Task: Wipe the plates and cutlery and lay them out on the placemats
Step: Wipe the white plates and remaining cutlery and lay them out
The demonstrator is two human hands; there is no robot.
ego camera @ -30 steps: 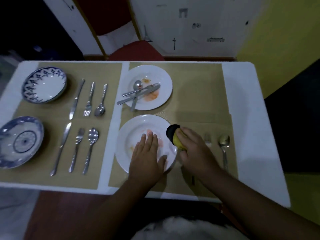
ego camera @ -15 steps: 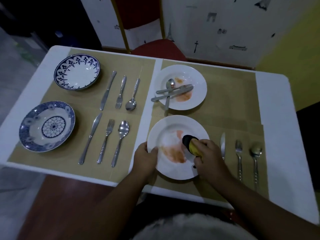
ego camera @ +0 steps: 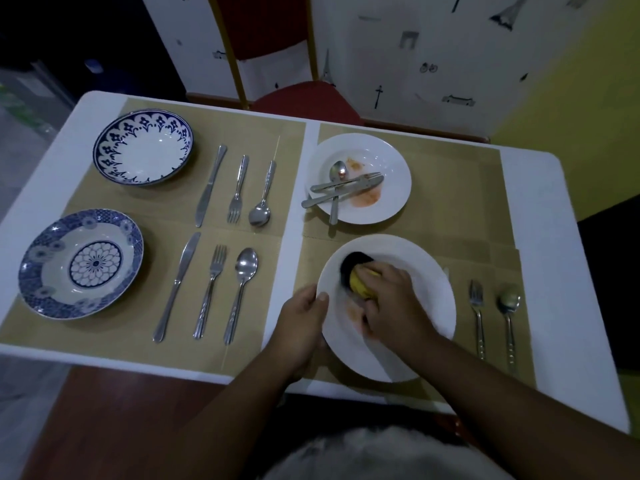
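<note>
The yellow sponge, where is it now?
In the head view the yellow sponge is on the near white plate, on the right half of the table, gripped by the right hand; the left hand holds the plate's left rim.

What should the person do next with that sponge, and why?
Probably drag the sponge toward the near-left of the white plate: an orange smear shows there beside the right hand, while the left hand grips the rim to steady it.
</note>
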